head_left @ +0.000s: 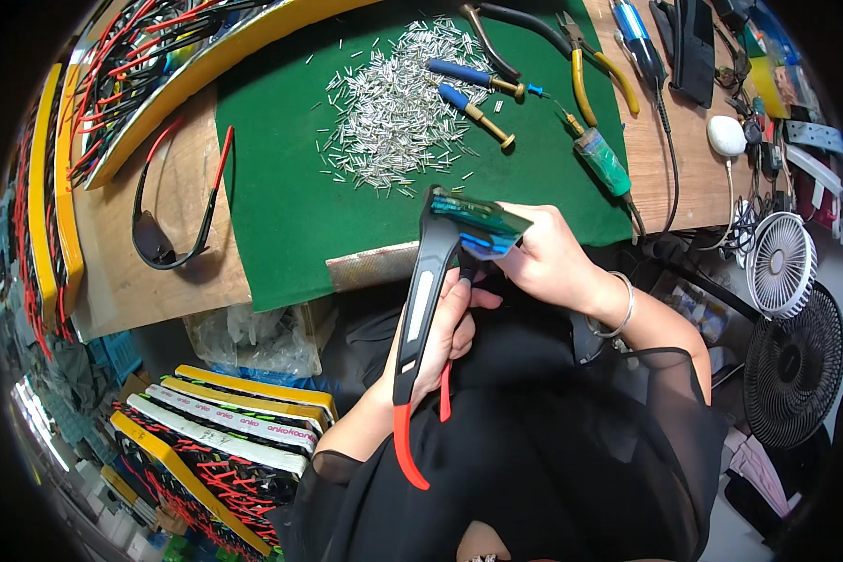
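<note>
In front of my body I hold a pair of sunglasses (423, 281) with a black frame and red temple tips. My left hand (448, 332) is closed around the frame near its hinge, with the temples pointing down toward me. The fingers of my right hand (553, 260) pinch the lens end, where a shiny blue-green lens (496, 225) shows. Its fingertips are partly hidden behind the lens. Beyond the hands, a heap of small silver metal pins (398, 112) lies on a green mat (281, 215). Two blue-handled screwdrivers (464, 73) rest at the heap's right side.
Yellow-handled cutters (585, 80), a green-handled tool (601, 161) and a blue corded tool (635, 33) lie at the right. Another pair of sunglasses (155, 242) sits left. Yellow-edged boxes of glasses (192, 478) stand lower left; fans (782, 267) stand right.
</note>
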`<state>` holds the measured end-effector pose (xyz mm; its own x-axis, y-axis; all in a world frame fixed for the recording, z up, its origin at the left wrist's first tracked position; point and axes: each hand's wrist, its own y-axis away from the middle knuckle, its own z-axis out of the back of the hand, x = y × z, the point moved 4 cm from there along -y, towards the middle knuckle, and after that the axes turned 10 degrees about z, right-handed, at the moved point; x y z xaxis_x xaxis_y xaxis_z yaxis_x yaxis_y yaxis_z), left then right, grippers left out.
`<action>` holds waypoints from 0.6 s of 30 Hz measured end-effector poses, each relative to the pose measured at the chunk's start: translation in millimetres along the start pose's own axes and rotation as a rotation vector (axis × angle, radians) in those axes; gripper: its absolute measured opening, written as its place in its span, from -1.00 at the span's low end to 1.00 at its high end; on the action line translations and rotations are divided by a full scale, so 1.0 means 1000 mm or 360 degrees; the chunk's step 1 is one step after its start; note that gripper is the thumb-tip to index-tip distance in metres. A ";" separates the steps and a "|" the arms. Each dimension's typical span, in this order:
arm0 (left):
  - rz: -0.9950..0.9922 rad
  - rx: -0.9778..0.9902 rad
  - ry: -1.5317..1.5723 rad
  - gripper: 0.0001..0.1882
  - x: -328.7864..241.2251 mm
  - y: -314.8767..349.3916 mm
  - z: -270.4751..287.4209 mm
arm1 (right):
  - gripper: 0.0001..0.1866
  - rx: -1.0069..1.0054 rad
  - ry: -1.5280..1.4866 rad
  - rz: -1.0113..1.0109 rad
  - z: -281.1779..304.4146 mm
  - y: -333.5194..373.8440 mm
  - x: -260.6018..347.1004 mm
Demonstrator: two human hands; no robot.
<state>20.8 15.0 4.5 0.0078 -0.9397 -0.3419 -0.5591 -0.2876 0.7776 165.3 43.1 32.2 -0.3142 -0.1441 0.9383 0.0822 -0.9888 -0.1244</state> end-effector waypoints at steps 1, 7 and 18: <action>0.0033 0.0002 -0.0012 -0.78 0.002 -0.001 0.001 | -0.89 0.0036 0.0032 0.0014 -0.001 0.003 -0.003; 0.0107 -0.0007 -0.0143 -0.72 0.010 -0.015 0.002 | -0.86 0.0211 0.0193 0.0015 0.001 0.011 0.000; 0.0088 -0.0045 -0.0124 -0.73 0.011 -0.015 0.007 | -0.53 -0.0152 0.1658 0.0085 0.100 0.003 -0.012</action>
<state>23.9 9.9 -14.6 -0.0872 -0.9374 -0.3371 -0.5333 -0.2418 0.8106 264.3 45.7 52.7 -0.9754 -0.1042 0.1943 0.0591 -0.9726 -0.2249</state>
